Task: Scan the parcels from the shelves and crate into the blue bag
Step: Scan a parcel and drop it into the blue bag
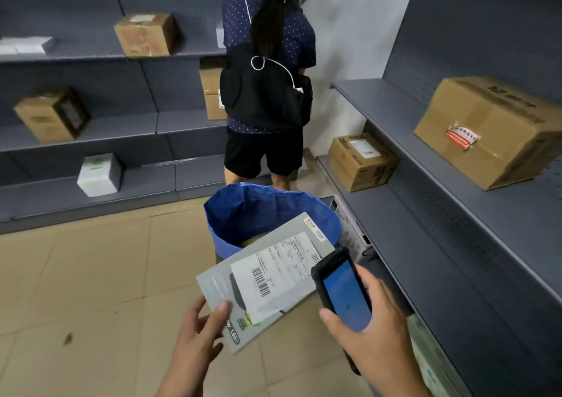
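Observation:
My left hand (pixel 203 329) pinches the near corner of a flat grey parcel (pixel 267 272), thumb on top, with its white barcode label facing up. My right hand (pixel 368 320) grips a black handheld scanner (pixel 342 293) whose blue screen is lit; its tip overlaps the parcel's right edge. The parcel hangs partly over the rim of the open blue bag (pixel 243 211), which stands on the floor just ahead. Cardboard parcels sit on the grey shelves: a large box (pixel 489 129) and a smaller one (pixel 362 161) on the right, others (pixel 146 35) (pixel 51 117) on the left.
A person (pixel 267 86) in dark clothes stands with their back to me right behind the bag, between the two shelf rows. A white box (pixel 98 174) sits on the low left shelf. Another white box (pixel 349 226) lies beside the bag. Tan floor tiles spread out at left.

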